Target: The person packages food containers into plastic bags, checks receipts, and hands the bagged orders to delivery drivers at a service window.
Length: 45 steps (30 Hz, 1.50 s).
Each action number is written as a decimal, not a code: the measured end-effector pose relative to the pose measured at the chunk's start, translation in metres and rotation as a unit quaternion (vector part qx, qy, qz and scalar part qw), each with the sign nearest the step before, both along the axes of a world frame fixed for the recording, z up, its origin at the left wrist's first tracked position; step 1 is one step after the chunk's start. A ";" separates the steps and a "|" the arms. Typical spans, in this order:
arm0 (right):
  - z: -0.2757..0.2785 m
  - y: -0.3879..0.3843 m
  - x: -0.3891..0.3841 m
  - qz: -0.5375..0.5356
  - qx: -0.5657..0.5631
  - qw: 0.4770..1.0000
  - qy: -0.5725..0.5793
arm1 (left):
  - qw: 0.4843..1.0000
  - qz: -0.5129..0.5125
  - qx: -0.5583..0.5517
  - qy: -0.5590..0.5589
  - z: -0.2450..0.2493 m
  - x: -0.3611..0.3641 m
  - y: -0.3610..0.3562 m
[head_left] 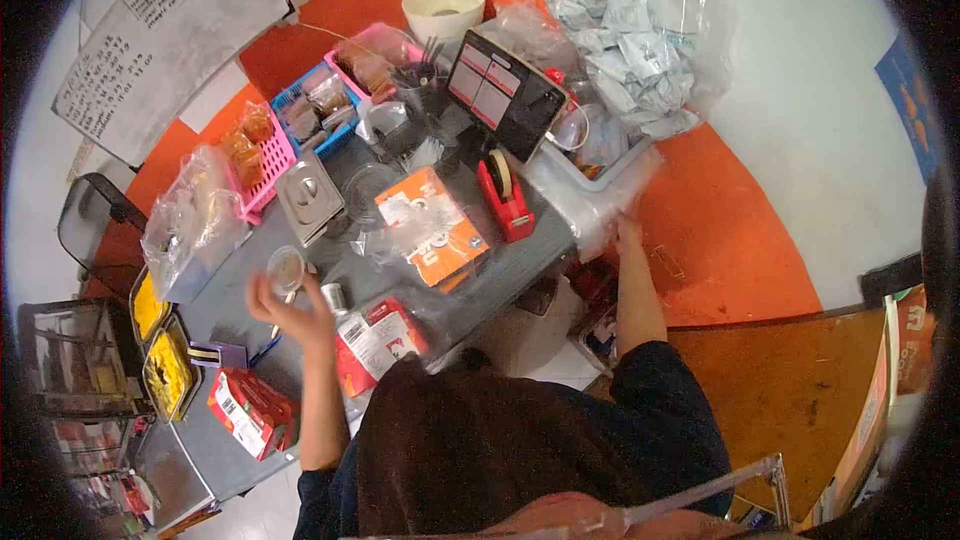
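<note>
My left hand (296,316) is raised over the left part of the grey table, its fingers curled around a small clear plastic cup (286,266). Below it lie a blue pen (265,350) and a small silver tin (333,297). At the table's right end, my right hand (626,230) reaches to a grey plastic bin (580,195) with clear plastic over its side. The fingers of this hand are mostly hidden by blur and plastic. Between my hands lies an orange and white box (432,225) with clear plastic on it.
A red tape dispenser (505,198) and a tablet (505,92) stand ahead. Pink basket (262,175), blue basket (300,110) and metal lidded container (308,198) line the back left. Red boxes (380,342) lie near me. A large bag of packets (640,50) stands behind the bin.
</note>
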State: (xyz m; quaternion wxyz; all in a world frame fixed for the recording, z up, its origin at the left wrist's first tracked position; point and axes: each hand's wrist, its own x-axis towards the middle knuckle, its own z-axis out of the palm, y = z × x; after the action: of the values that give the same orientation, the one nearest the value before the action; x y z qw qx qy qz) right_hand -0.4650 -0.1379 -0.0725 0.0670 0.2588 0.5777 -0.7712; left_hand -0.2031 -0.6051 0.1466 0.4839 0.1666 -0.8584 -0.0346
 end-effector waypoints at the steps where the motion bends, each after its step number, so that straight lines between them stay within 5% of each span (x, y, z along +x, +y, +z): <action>1: 0.000 -0.001 0.001 0.008 0.051 0.998 0.045 | 0.996 -0.061 -0.030 0.064 -0.006 -0.002 0.029; 3: -0.057 0.016 -0.021 -0.022 0.019 0.992 0.123 | 0.933 -0.358 -0.036 -0.014 -0.002 -0.021 0.098; 4: -0.051 0.018 -0.021 -0.037 0.006 0.986 0.164 | 0.868 -0.490 -0.010 -0.078 0.000 -0.030 0.133; 5: -0.046 0.021 -0.020 -0.050 -0.008 0.978 0.204 | 0.743 -0.598 0.038 -0.298 -0.008 -0.051 0.157; 6: 0.005 0.007 0.001 -0.051 -0.047 0.993 0.100 | 0.712 -0.650 0.013 -0.266 -0.014 -0.069 0.190; 8: 0.037 -0.001 0.019 -0.052 -0.083 0.995 0.000 | 0.710 -0.632 -0.067 -0.302 -0.044 -0.103 0.233; 10: 0.032 0.008 0.026 -0.033 -0.181 0.982 0.052 | 0.719 -0.544 -0.138 -0.411 -0.081 -0.139 0.263; 13: 0.042 0.039 0.048 0.051 -0.158 0.986 0.013 | 0.710 -0.451 -0.064 -0.537 -0.124 -0.182 0.279; 14: 0.050 0.058 0.060 0.035 -0.192 0.976 0.099 | 0.708 -0.457 -0.066 -0.535 -0.128 -0.185 0.286; 15: 0.072 0.073 0.075 0.019 -0.223 0.957 0.183 | 0.706 -0.425 -0.099 -0.558 -0.123 -0.184 0.289; 17: 0.180 0.070 0.126 -0.088 -0.192 0.962 0.170 | 0.727 -0.415 -0.114 -0.535 -0.138 -0.181 0.288; 19: 0.221 0.074 0.163 -0.151 -0.015 0.970 0.188 | 0.725 -0.427 -0.065 -0.537 -0.128 -0.183 0.292; 20: 0.226 0.065 0.173 -0.155 -0.015 0.970 0.187 | 0.728 -0.430 -0.015 -0.534 -0.123 -0.185 0.292; 22: 0.233 0.028 0.191 -0.102 0.367 0.834 0.398 | 0.751 -0.457 0.087 -0.468 -0.115 -0.175 0.288; 24: 0.241 -0.012 0.205 0.030 0.555 0.708 0.435 | 0.633 -0.587 0.426 -0.273 -0.067 -0.143 0.269; 25: 0.237 -0.039 0.214 0.061 0.542 0.691 0.474 | 0.585 -0.611 0.484 -0.224 -0.057 -0.120 0.262; 26: 0.230 -0.067 0.223 0.093 0.527 0.672 0.513 | 0.592 -0.607 0.482 -0.220 -0.041 -0.097 0.252; 28: 0.223 -0.116 0.235 0.275 0.440 0.699 0.492 | 0.406 -0.592 0.627 -0.301 -0.010 -0.056 0.225; 32: 0.231 -0.159 0.245 0.367 0.281 0.649 0.604 | 0.538 -0.539 0.594 -0.261 0.023 -0.005 0.148; 35: 0.239 -0.189 0.251 0.259 0.333 0.650 0.632 | 0.776 -0.451 0.339 -0.282 0.039 0.036 0.098; 36: 0.263 -0.201 0.254 0.271 0.317 0.642 0.643 | 0.789 -0.433 0.342 -0.271 0.044 0.051 0.083; 38: 0.294 -0.225 0.255 0.366 0.484 0.458 0.650 | 0.830 -0.431 0.172 -0.311 0.056 0.084 0.058; 40: 0.276 -0.246 0.244 0.420 0.419 0.415 0.691 | 0.851 -0.363 0.144 -0.352 0.067 0.117 0.043; 43: 0.274 -0.278 0.246 0.507 0.267 0.489 0.658 | 0.881 -0.222 0.079 -0.410 0.070 0.161 0.017; 44: 0.299 -0.290 0.255 0.624 0.240 0.523 0.528 | 0.917 -0.188 0.037 -0.349 0.067 0.186 0.003; 45: 0.300 -0.296 0.256 0.629 0.227 0.547 0.504 | 0.941 -0.173 -0.014 -0.289 0.063 0.198 -0.003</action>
State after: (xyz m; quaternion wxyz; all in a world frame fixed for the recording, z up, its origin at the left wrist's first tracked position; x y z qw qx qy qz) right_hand -0.2089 -0.4338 0.2273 0.1720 -0.5949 0.6877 -0.3790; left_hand -0.0049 -0.6081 0.2093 0.2035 0.0120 -0.9774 -0.0563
